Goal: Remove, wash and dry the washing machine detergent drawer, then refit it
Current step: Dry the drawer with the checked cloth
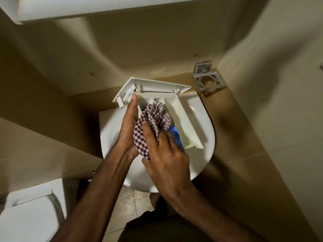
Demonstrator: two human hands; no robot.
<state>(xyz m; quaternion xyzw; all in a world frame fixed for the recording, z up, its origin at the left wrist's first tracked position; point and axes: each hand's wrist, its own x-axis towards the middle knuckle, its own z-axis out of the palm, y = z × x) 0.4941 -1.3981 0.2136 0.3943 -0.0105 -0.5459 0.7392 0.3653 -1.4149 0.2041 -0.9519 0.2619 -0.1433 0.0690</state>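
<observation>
At 6 o'clock, the person's dark-clothed lap and a bare foot (154,200) over the tiled floor (129,205) occupy the near field. At 8 o'clock stands a white toilet (29,217).

The right hand (166,154), just below centre, grips a bunched checked cloth (152,121), thumb on top, fingers curled round the fabric. The cloth is pressed into the middle compartment of the detergent drawer (181,116).

The left hand (128,126), at 9 o'clock of the cloth, holds the drawer along its left side wall, with one extended digit reaching up to the rear of the front panel; the remaining fingers are hidden behind the cloth and appear to wrap under the drawer.

The drawer is white, held above the white washbasin (201,126), its front panel at 12 o'clock, farthest from the person. A blue insert (175,135) shows in the drawer at 3 o'clock of the right hand.

Beyond, at 1 o'clock, a metal holder bracket (208,78) is fixed to the beige wall (139,41). At 12 o'clock, a white fixture's underside (87,7) spans the top edge.
</observation>
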